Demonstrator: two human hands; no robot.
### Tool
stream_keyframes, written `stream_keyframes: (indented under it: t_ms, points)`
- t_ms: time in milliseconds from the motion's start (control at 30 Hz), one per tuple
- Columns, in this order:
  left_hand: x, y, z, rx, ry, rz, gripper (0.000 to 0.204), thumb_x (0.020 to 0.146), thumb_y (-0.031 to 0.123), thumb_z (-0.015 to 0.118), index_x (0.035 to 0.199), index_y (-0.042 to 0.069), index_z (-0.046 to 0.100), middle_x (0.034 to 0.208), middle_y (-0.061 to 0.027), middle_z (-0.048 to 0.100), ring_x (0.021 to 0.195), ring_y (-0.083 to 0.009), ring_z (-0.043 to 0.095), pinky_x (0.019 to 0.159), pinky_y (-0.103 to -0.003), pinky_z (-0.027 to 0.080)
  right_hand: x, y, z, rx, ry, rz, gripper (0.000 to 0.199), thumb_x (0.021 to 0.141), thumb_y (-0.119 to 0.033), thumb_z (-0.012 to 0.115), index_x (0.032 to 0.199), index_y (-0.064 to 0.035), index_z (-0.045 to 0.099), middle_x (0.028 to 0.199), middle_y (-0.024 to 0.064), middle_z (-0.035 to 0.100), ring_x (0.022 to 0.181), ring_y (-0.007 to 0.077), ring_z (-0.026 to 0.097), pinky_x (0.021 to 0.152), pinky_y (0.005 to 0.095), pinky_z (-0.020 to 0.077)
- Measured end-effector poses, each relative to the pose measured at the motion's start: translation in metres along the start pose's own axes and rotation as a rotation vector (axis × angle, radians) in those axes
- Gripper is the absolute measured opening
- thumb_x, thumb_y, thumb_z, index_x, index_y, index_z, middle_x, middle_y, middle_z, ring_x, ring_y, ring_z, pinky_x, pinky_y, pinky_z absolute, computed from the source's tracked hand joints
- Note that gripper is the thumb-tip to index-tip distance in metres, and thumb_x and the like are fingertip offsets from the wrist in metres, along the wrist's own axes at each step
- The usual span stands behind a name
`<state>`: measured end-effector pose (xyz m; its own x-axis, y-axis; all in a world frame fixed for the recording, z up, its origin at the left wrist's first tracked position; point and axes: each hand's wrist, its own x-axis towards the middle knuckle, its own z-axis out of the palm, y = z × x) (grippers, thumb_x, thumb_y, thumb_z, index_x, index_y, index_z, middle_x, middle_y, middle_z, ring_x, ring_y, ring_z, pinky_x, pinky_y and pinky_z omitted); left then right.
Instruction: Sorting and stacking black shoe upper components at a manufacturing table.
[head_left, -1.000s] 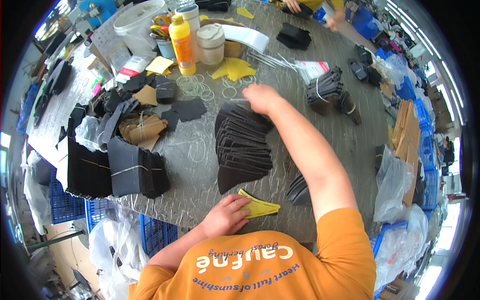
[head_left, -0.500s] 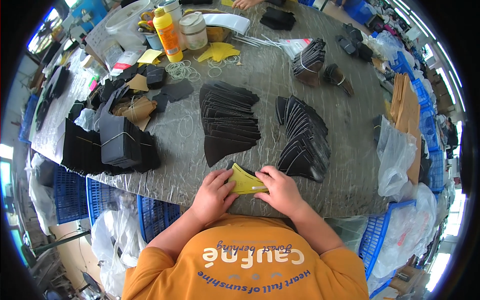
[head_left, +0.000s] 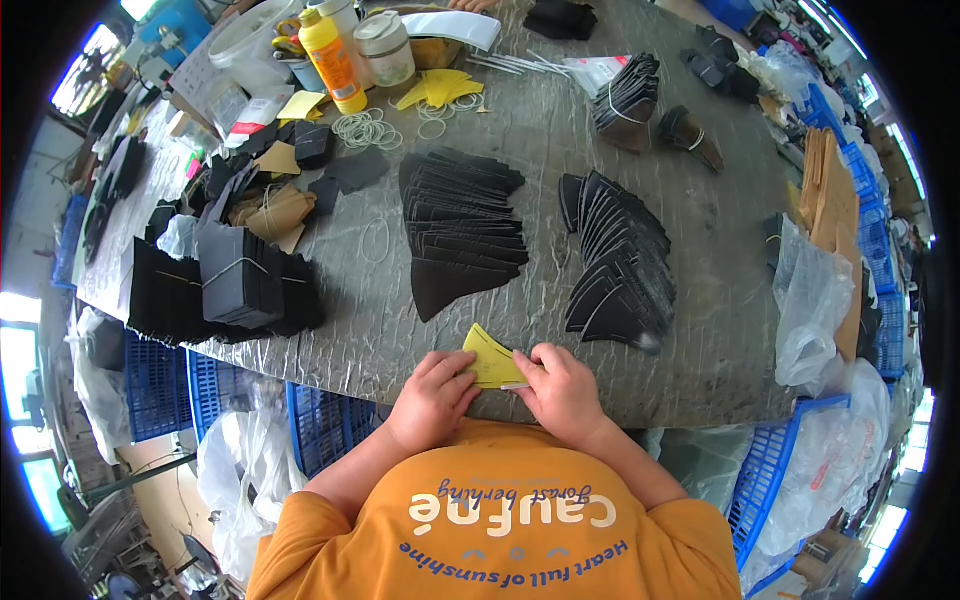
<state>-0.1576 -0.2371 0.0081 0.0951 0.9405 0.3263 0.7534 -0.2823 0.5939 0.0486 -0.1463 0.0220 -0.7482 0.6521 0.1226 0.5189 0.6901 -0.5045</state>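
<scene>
Close to the table's near edge, a yellow curved template (head_left: pixel 490 360) with dark lines along its sides lies between my hands. My left hand (head_left: pixel 432 398) is closed on its left end, fingers on top. My right hand (head_left: pixel 562 392) pinches at its right end, with a thin white stick (head_left: pixel 515 386) showing at the thumb; its far end is hidden by the fingers. Beyond the hands, a fanned stack of black cut pieces (head_left: pixel 465 230) lies in the middle, and a second fanned stack (head_left: pixel 622 265) is to its right.
Banded black stacks (head_left: pixel 240 275) stand at the left. A yellow bottle (head_left: pixel 332 62), jars, rubber bands (head_left: pixel 366 130) and yellow templates (head_left: pixel 440 88) sit farther back. White sticks (head_left: pixel 515 64) and banded pieces (head_left: pixel 628 105) lie beyond; a plastic bag (head_left: pixel 815 300) is at the right.
The black edges that showed beside the yellow template no longer show. My hands stay at the template, the right one slightly lower at its corner. The view has shifted a little.
</scene>
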Motion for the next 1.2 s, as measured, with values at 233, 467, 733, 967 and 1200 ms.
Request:
stream_keyframes:
  t_ms: [233, 467, 733, 967, 1200]
  points:
    - [0.008, -0.008, -0.015, -0.026, -0.081, -0.073, 0.041, 0.067, 0.007, 0.078, 0.106, 0.001, 0.065, 0.120, -0.0152, 0.061, 0.104, -0.0338, 0.057, 0.090, -0.040, 0.050, -0.001, -0.002, 0.001, 0.051, 0.022, 0.045, 0.041, 0.071, -0.012, 0.077, 0.110, -0.0040, 0.068, 0.095, 0.0074, 0.056, 0.086, 0.0272, 0.061, 0.070, 0.0388, 0.0518]
    - [0.018, -0.008, -0.022, -0.100, -0.049, -0.188, 0.062, 0.066, 0.006, 0.080, 0.124, 0.003, 0.059, 0.124, -0.0161, 0.060, 0.109, -0.0340, 0.055, 0.095, -0.040, 0.047, 0.001, -0.007, -0.001, 0.041, 0.100, 0.038, 0.041, 0.068, -0.010, 0.079, 0.104, -0.0087, 0.059, 0.097, 0.0066, 0.057, 0.084, 0.0283, 0.062, 0.069, 0.0399, 0.0511]
    - [0.021, -0.002, -0.036, -0.555, -0.205, -0.608, 0.024, 0.071, -0.004, 0.073, 0.095, 0.000, 0.068, 0.097, -0.0109, 0.065, 0.086, -0.0231, 0.064, 0.075, -0.029, 0.052, -0.002, -0.011, -0.017, 0.166, 0.127, 0.015, 0.022, 0.069, -0.006, 0.075, 0.085, -0.0082, 0.060, 0.092, 0.0065, 0.062, 0.074, 0.0291, 0.063, 0.064, 0.0404, 0.0495]
    - [0.024, -0.034, -0.025, -0.401, -0.115, -0.059, 0.021, 0.072, -0.007, 0.064, 0.091, 0.001, 0.069, 0.101, -0.0125, 0.066, 0.088, -0.0270, 0.063, 0.078, -0.033, 0.051, 0.005, 0.001, 0.002, 0.009, 0.199, -0.171, 0.017, 0.071, -0.006, 0.073, 0.084, -0.0079, 0.063, 0.102, 0.0100, 0.064, 0.078, 0.0288, 0.065, 0.065, 0.0399, 0.0523]
    - [0.031, -0.018, -0.027, -0.049, -0.188, -0.067, 0.037, 0.070, 0.010, 0.077, 0.105, 0.006, 0.069, 0.122, -0.0052, 0.064, 0.108, -0.0291, 0.052, 0.095, -0.040, 0.042, -0.003, 0.002, 0.008, 0.098, 0.154, -0.040, 0.026, 0.072, -0.015, 0.078, 0.094, -0.0068, 0.068, 0.104, 0.0067, 0.064, 0.077, 0.0272, 0.067, 0.065, 0.0375, 0.0535]
